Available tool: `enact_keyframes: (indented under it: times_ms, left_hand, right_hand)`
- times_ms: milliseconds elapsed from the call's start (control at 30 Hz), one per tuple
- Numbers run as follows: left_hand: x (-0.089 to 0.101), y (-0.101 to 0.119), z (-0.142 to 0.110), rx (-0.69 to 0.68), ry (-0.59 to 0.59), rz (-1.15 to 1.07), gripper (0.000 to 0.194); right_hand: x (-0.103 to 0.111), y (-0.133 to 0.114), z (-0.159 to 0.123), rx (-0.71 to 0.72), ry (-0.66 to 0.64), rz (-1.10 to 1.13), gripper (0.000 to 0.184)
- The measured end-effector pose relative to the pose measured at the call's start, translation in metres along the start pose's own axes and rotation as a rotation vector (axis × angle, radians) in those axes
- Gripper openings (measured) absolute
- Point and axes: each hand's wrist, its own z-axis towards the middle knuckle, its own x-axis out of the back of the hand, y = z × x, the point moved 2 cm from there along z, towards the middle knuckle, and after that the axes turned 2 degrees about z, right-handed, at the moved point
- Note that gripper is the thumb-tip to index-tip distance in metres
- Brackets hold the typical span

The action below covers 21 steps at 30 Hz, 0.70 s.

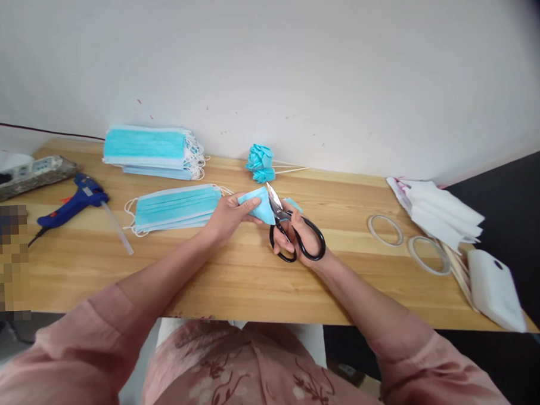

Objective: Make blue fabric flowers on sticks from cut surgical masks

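Observation:
Between thumb and fingers, my left hand (230, 216) pinches a folded piece of light blue mask fabric (263, 206). My right hand (305, 234) grips black-handled scissors (275, 203), with fingers in the loops. The blades point away from me and lie against the fabric's right edge; whether they cut into it I cannot tell. A small blue scrap (292, 205) shows just behind the scissors. Left of my left hand lies a low pile of blue face masks (176, 209). Beyond my hands, blue fabric flowers (260, 161) on thin sticks rest near the wall.
A taller stack of masks (144, 145) stands at the back left. Further left are a blue glue gun (79, 199) with a glue stick and a power strip (31, 174). On the right lie two tape rolls (386, 244), white sheets (440, 210) and a white case (495, 288).

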Motion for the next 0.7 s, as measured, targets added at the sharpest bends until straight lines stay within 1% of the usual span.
enact_keyframes:
  times_ms: [200, 700]
  left_hand:
    - [0.0003, 0.0002, 0.0000, -0.002, 0.004, -0.001, 0.045]
    - [-0.0011, 0.0021, -0.0002, 0.003, 0.010, -0.011, 0.047]
  right_hand:
    - [0.0004, -0.0014, -0.0005, 0.018, 0.016, -0.042, 0.081]
    - [-0.0005, -0.0024, -0.0013, 0.038, 0.025, -0.056, 0.083]
